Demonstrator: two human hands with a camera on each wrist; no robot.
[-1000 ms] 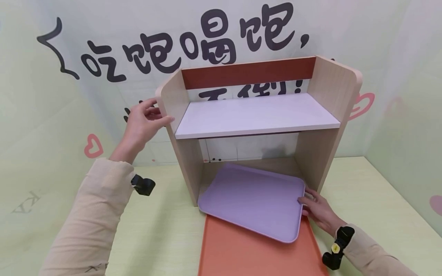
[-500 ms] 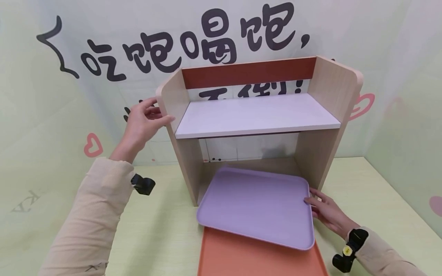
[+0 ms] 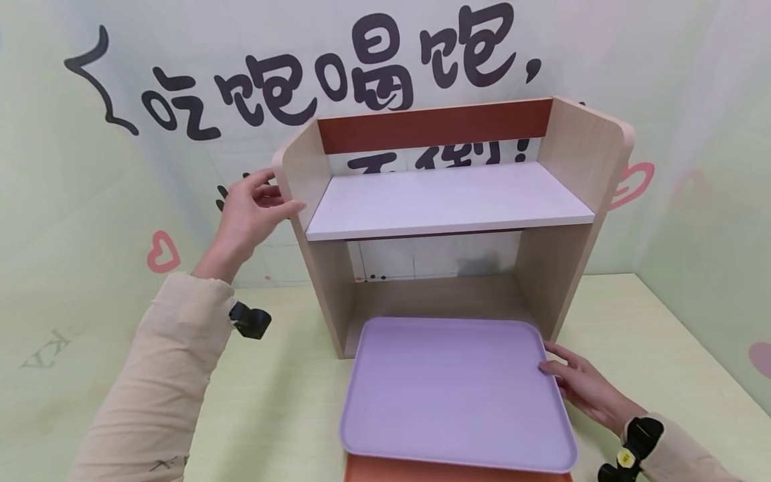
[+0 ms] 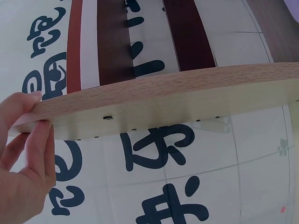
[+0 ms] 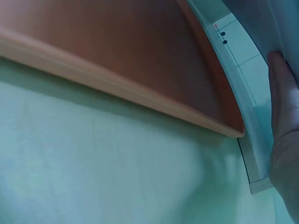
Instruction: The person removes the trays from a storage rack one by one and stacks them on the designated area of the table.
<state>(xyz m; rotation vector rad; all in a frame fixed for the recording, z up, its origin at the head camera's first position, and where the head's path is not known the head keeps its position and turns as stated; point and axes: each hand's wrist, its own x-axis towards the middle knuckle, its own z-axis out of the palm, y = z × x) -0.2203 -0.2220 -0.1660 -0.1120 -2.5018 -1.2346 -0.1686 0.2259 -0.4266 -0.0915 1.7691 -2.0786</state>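
Note:
A purple tray is held by its right rim in my right hand, thumb on top and fingers beneath. It lies above an orange tray, whose front strip shows in the head view; the right wrist view gives the orange tray on the table from the side. With my left hand I pinch the front edge of the left side panel of a small wooden shelf. In the left wrist view, thumb and fingers of that hand sit on either face of the panel.
The shelf has a white upper board, a red back strip and a wooden floor. It stands on a pale wood table. Behind hangs a printed cloth with large black characters.
The purple tray has come forward out of the shelf's lower space and turned nearly straight, covering more of the orange tray. My right hand moved right and nearer with it; my left stayed put.

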